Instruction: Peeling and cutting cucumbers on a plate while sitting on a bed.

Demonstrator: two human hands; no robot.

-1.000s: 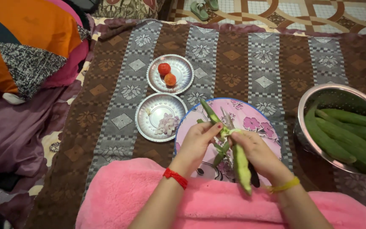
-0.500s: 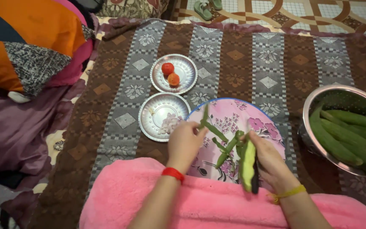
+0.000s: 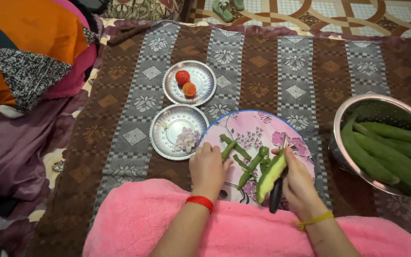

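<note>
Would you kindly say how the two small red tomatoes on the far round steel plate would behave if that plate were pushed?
The two small red tomatoes look round and smooth, so they would probably roll. The far round steel plate has a raised rim that would likely stop them. They rest close together and may bump each other.

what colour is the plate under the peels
Pink with a floral print and a blue rim, seen in the head view.

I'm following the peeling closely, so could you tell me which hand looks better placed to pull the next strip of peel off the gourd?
Probably the left hand: it rests on the peel strips lying on the pink plate, while the right hand grips the half-peeled gourd and the knife.
</note>
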